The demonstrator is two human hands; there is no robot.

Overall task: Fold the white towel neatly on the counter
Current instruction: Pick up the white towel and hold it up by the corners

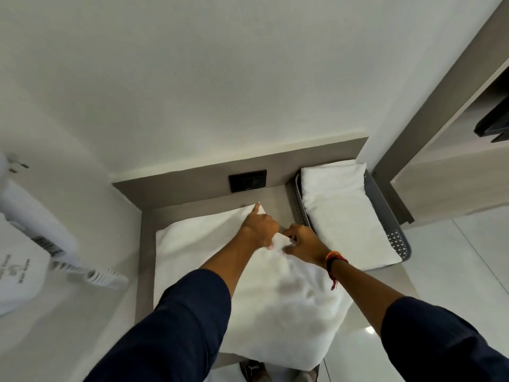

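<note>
A white towel (198, 244) lies spread over the grey counter (148, 244), with its near part bunched and hanging over the front edge. My left hand (260, 226) rests on the towel's far right part, forefinger stretched toward the far corner, its other fingers closed on the towel's right edge. My right hand (303, 244) sits just to the right of it and pinches the same edge. Both sleeves are dark blue, and the right wrist carries orange and red thread bands.
A grey perforated basket (385, 216) with a folded white towel (341, 210) stands on the counter's right end. A black wall socket (248, 180) sits in the backsplash. A white wall-mounted hair dryer (24, 244) with a coiled cord hangs at the left. An open shelf unit stands at the right.
</note>
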